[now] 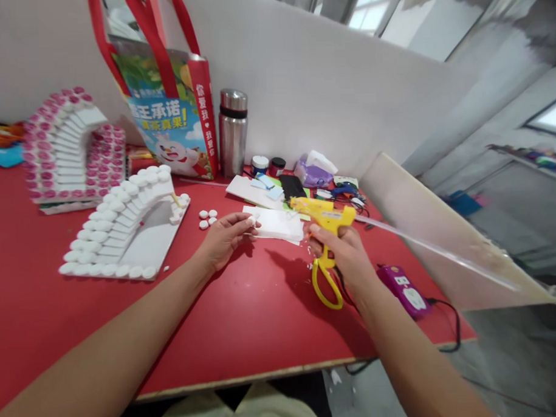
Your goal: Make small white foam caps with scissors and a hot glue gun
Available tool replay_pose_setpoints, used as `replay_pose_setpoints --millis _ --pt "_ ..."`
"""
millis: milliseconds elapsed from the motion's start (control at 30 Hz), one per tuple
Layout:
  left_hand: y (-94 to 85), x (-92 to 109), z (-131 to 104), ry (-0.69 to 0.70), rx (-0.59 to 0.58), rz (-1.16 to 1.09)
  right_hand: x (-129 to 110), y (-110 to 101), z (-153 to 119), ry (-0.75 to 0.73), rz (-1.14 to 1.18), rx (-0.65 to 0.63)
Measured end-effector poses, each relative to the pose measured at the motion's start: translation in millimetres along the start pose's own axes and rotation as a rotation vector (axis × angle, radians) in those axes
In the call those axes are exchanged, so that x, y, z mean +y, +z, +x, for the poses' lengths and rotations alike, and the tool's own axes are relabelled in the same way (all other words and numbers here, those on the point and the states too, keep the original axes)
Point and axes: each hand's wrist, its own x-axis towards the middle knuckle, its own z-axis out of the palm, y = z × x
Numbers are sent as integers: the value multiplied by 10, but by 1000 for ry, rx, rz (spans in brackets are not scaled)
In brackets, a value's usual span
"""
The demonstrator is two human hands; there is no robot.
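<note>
In my right hand (352, 254) is a yellow hot glue gun (328, 215), its nozzle pointing left and a long clear glue stick (425, 246) sticking out of its back. My left hand (225, 238) pinches a small white disc (253, 221) just left of the nozzle, apart from it. White sheets (276, 224) lie behind the fingertips. Several loose white discs (204, 215) sit left of that hand. Farther left stands a white stepped model (144, 237) edged with white discs, with an arch-shaped opening. My fingers partly hide the disc.
A similar model with pink-topped discs (41, 156) stands at the back left. Along the wall are a printed bag (169, 115), a steel flask (233, 134), small jars (259, 165) and a purple tissue pack (314, 172). A purple power strip (404, 291) with a cord lies right.
</note>
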Motion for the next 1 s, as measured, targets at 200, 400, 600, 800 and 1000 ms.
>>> replay_pose_setpoints --millis 200,400,600,800,1000 --pt "0 -42 20 14 40 -29 382 260 43 21 26 -119" --pt "27 -46 22 -10 62 58 439 302 11 33 9 -110" --pt "21 -30 21 -21 41 128 467 277 34 45 -46 -107" --pt "29 -15 6 -55 26 147 527 260 38 11 -78 -130" --pt "-19 -53 31 -14 6 150 592 223 40 -27 -137 -134"
